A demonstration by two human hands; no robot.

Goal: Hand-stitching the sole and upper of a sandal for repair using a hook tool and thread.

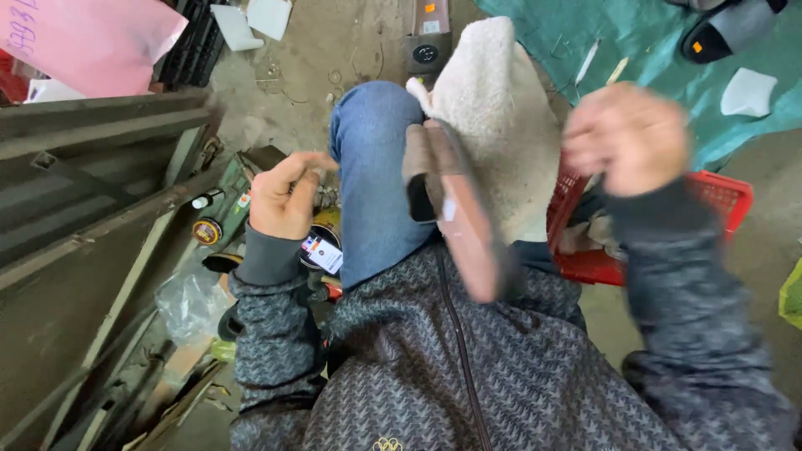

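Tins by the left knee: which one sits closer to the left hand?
The black round tin with the white label, just below the left hand. The other, a smaller tin with a yellow-ringed lid, lies further left on the dark bench.

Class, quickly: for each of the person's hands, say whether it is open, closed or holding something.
Left hand: loosely curled above the round tins; holding nothing that shows.
Right hand: blurred, curled, raised beside the shoe on the knee; cannot tell whether it holds anything.

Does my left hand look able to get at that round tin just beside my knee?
Probably yes. The left hand hovers right above the round tin, its fingers curled and seemingly empty, with nothing between them. The knee sits alongside, not across the way.
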